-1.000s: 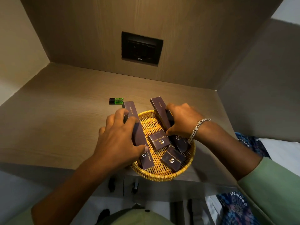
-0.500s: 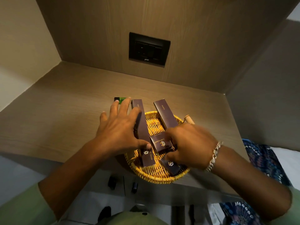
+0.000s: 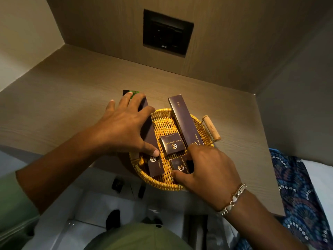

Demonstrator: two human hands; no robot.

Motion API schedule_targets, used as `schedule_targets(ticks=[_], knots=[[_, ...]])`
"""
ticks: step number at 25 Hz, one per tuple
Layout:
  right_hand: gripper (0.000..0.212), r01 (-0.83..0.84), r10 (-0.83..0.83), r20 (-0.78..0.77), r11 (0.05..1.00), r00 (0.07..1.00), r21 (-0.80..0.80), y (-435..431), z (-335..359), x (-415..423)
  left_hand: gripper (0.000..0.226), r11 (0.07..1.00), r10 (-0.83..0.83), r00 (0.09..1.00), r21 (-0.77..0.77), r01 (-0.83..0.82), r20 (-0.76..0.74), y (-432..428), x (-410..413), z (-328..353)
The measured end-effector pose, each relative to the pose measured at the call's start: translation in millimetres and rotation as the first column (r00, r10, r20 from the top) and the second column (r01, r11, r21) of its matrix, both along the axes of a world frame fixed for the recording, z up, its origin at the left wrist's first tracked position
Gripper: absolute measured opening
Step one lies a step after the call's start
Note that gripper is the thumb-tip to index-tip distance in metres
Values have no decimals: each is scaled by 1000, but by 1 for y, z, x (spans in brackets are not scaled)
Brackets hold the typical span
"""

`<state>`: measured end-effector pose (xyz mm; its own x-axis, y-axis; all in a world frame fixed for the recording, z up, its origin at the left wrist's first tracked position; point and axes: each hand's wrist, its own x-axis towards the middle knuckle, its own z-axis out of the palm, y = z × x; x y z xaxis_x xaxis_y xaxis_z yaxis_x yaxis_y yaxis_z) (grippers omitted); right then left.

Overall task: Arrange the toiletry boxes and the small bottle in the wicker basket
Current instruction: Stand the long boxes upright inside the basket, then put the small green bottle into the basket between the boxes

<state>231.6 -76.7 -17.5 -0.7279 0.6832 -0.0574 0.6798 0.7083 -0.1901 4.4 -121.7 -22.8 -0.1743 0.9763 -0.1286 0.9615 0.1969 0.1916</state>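
A round wicker basket [image 3: 158,183] with a wooden handle [image 3: 211,127] sits at the shelf's front edge. Inside lie dark purple toiletry boxes: a long box [image 3: 150,139] on the left under my left hand [image 3: 122,129], a long comb box [image 3: 183,120] on the right, a small square box [image 3: 172,143] in the middle, and a small box [image 3: 181,166] at the front pinched by my right hand [image 3: 205,170]. My left fingers stretch past the basket and touch the small green bottle [image 3: 134,92] lying on the shelf.
The wooden shelf [image 3: 72,105] is boxed in by walls on the left, back and right, with a black socket panel [image 3: 167,32] on the back wall. A patterned blue cloth [image 3: 299,192] lies at the right. The basket overhangs the front edge.
My left hand has slid forward along the left long box, fingers spread, reaching the green bottle. My right hand left the comb box and dropped onto the front small box.
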Motion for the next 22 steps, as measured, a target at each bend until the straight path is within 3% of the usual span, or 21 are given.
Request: schedule_targets(ticks=[3,7,10,12,14,16,19,22], knots=[[55,-43,43,5,997,999,-60,8,16,0,118,991,81,993,95,-90,91,-14,6,5],[42,-131,118,-151,988,982,-80,42,52,-34,62,848,51,939,482,-221,340,-52,13,0],[19,-248,215,-336,967,917,-59,72,65,-97,34,801,-22,941,570,-187,339,-69,20,-7],[14,-318,283,-347,947,894,-48,89,61,-147,27,798,-52,942,580,-161,333,-72,24,-11],[20,-383,353,-245,920,903,-85,106,50,-194,25,800,-48,941,577,-163,334,-72,26,-14],[29,-422,419,-48,899,906,-118,118,35,-231,25,798,-27,938,573,-187,344,-73,28,-18],[38,-472,485,202,875,851,-111,126,13,-262,26,792,-26,934,577,-197,355,-75,28,-19],[42,-500,503,264,862,823,-84,127,3,-269,24,778,-27,932,593,-208,362,-79,27,-21]])
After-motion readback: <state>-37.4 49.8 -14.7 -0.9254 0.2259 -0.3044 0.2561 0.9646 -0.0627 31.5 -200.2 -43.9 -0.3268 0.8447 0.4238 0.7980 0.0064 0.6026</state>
